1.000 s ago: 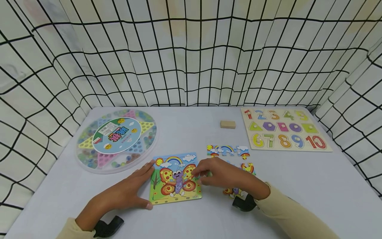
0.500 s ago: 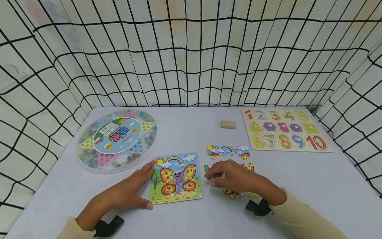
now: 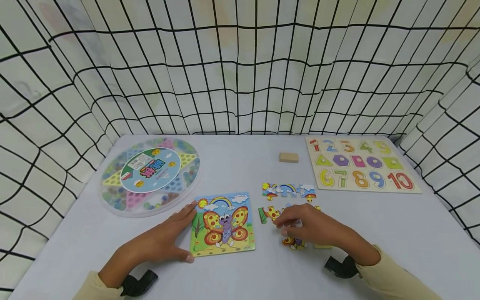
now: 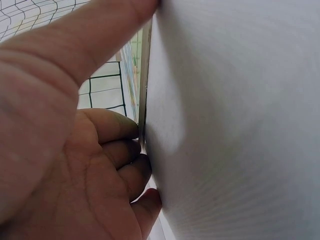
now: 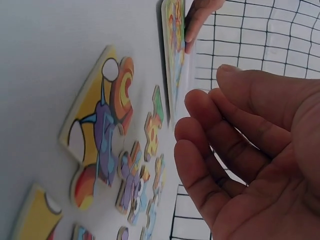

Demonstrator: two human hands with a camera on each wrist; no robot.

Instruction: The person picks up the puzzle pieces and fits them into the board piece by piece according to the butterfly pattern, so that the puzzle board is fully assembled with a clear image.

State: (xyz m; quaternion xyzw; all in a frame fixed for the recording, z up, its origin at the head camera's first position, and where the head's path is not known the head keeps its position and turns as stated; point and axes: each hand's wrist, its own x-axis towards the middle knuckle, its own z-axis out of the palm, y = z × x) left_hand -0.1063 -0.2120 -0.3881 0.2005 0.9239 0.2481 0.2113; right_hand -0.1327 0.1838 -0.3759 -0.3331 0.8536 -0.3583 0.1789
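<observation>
A square butterfly puzzle board [image 3: 225, 225] lies flat on the white table. Along its left side rests my left hand [image 3: 157, 239], fingertips at the upper left edge and thumb by the lower left corner. The left wrist view shows these fingers right at the board's thin edge. My right hand [image 3: 311, 227] hovers over loose jigsaw pieces, its fingers loosely bent with nothing between them. One piece with a purple body and white shoe [image 5: 102, 127] shows below it in the right wrist view. A green, red and yellow wing piece [image 3: 268, 213] lies by its fingertips; the hand hides others.
Sky and rainbow pieces [image 3: 288, 190] form a row behind the right hand. Farther back are a small wooden block [image 3: 288, 157] and a number-and-shape board [image 3: 361, 183]. A round marble game board [image 3: 150, 171] lies at the left. Black netting [image 3: 255, 89] surrounds the table.
My right hand has moved away from the board's right edge to the right, over the loose pieces, uncovering the wing piece. The left hand stays at the board.
</observation>
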